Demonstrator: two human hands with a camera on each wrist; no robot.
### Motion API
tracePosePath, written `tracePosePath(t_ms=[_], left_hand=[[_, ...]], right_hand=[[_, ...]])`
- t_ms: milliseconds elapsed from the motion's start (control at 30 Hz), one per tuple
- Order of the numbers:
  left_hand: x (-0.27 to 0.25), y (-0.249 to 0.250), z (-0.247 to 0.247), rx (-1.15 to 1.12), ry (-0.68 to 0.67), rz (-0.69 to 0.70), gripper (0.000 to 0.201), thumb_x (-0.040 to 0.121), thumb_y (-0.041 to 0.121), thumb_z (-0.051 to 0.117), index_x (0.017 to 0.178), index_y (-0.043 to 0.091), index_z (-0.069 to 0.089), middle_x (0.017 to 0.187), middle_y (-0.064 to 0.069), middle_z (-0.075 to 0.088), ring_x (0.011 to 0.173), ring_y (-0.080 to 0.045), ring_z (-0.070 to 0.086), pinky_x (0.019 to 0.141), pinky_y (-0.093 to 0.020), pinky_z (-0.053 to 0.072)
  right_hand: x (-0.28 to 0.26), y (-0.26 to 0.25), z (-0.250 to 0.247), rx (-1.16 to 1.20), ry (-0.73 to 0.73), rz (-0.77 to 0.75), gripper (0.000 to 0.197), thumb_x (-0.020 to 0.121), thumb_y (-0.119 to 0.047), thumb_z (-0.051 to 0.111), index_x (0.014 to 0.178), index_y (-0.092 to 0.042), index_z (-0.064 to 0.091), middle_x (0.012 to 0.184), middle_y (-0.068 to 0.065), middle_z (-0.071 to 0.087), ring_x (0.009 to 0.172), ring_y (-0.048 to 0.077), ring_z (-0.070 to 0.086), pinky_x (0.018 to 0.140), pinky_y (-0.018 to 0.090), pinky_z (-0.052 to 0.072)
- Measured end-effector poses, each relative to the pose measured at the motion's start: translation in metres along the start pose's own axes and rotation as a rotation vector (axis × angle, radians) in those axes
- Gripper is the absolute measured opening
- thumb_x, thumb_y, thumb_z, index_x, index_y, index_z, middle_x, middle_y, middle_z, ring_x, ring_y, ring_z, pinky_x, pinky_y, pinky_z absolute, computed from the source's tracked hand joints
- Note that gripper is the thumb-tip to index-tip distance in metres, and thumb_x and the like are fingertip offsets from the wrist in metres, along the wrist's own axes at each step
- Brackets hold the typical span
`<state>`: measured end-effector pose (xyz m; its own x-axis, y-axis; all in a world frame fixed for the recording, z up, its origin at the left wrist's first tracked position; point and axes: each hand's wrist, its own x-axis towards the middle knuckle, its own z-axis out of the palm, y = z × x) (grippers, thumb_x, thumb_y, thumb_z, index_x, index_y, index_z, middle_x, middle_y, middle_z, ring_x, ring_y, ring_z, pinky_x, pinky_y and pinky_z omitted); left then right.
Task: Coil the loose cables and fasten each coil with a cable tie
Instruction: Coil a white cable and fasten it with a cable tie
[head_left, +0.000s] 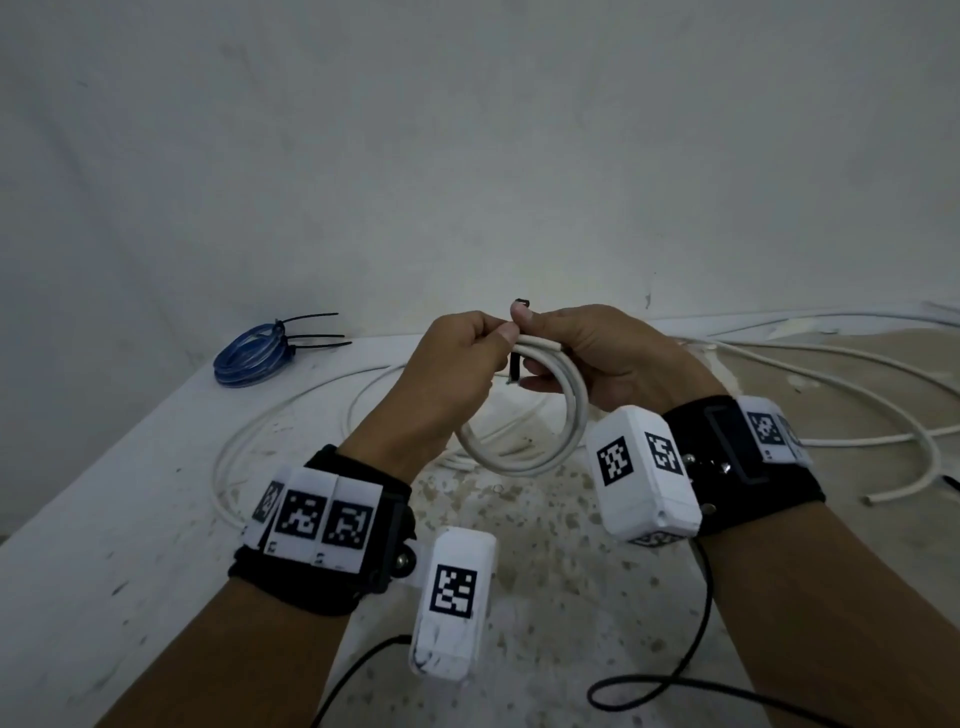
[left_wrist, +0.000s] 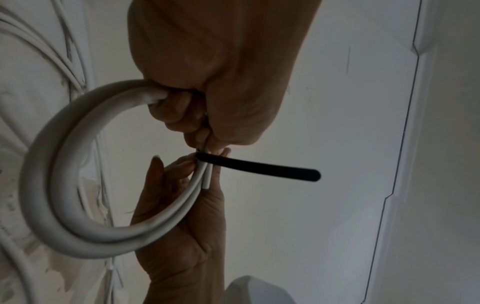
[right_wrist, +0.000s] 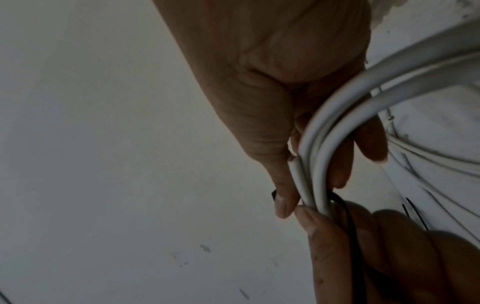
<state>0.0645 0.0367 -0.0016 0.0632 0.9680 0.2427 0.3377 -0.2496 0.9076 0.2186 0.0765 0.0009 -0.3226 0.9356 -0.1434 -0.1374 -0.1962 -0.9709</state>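
A white cable coil (head_left: 545, 457) of a few turns is held up over the table between both hands. My left hand (head_left: 488, 343) grips its top from the left, fingers curled round the strands (left_wrist: 161, 96). My right hand (head_left: 535, 332) pinches the same spot from the right, thumb on top, with the cut cable end (right_wrist: 296, 170) under the thumb. A black cable tie (left_wrist: 259, 167) loops round the strands between the two hands. Its head (head_left: 521, 303) sticks up by the right thumb and its tail (head_left: 514, 366) hangs below.
A blue cable coil (head_left: 249, 356) with black ties round it lies at the table's back left. Loose white cables (head_left: 831, 374) sprawl over the white, stained table (head_left: 130, 493) under and right of the hands. A black cord (head_left: 675, 686) trails near the front edge.
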Motion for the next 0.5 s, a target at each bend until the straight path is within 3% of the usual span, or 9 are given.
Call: tracePosePath(t_ms=[100, 233, 333, 433, 500], left_hand=[[0.000, 0.003, -0.001, -0.006, 0.010, -0.019, 0.025, 0.100, 0.022, 0.050, 0.080, 0.017, 0.064, 0.060, 0.007, 0.053, 0.043, -0.001, 0.043, 0.050, -0.020, 0.031], [0.006, 0.003, -0.004, -0.029, 0.030, -0.040, 0.026, 0.100, 0.020, 0.051, 0.080, 0.011, 0.064, 0.048, 0.012, 0.046, 0.039, -0.003, 0.035, 0.047, -0.024, 0.026], [0.014, -0.001, -0.001, -0.011, 0.085, -0.119, 0.027, 0.099, 0.022, 0.051, 0.079, 0.010, 0.064, 0.059, 0.001, 0.046, 0.046, -0.012, 0.034, 0.049, -0.025, 0.026], [0.026, -0.002, 0.002, -0.065, 0.109, -0.178, 0.027, 0.099, 0.022, 0.051, 0.076, 0.010, 0.060, 0.063, -0.002, 0.044, 0.046, -0.013, 0.032, 0.045, -0.023, 0.024], [0.034, 0.001, 0.000, -0.115, 0.130, -0.200, 0.027, 0.096, 0.021, 0.056, 0.070, 0.011, 0.055, 0.060, -0.002, 0.040, 0.045, -0.012, 0.030, 0.042, -0.022, 0.023]], right_hand=[[-0.001, -0.001, 0.000, 0.025, -0.037, 0.008, 0.042, 0.066, -0.033, 0.080, 0.091, -0.001, 0.070, 0.078, 0.009, 0.070, 0.069, 0.016, 0.067, 0.069, 0.030, 0.061], [-0.005, -0.005, 0.000, -0.006, -0.026, -0.055, 0.013, 0.084, -0.016, 0.073, 0.088, -0.005, 0.067, 0.077, 0.011, 0.070, 0.065, 0.017, 0.068, 0.077, 0.035, 0.059], [-0.005, -0.007, 0.003, -0.225, 0.056, -0.164, 0.013, 0.089, -0.014, 0.070, 0.092, -0.010, 0.058, 0.085, 0.014, 0.073, 0.074, 0.022, 0.072, 0.075, 0.039, 0.060], [-0.003, -0.010, 0.007, -0.572, 0.137, -0.355, 0.014, 0.088, -0.007, 0.067, 0.098, -0.010, 0.058, 0.091, 0.014, 0.073, 0.077, 0.022, 0.068, 0.076, 0.045, 0.061], [-0.003, -0.013, 0.006, -0.913, 0.092, -0.525, 0.029, 0.082, 0.003, 0.061, 0.102, -0.017, 0.059, 0.108, 0.008, 0.067, 0.094, 0.021, 0.062, 0.083, 0.034, 0.056]])
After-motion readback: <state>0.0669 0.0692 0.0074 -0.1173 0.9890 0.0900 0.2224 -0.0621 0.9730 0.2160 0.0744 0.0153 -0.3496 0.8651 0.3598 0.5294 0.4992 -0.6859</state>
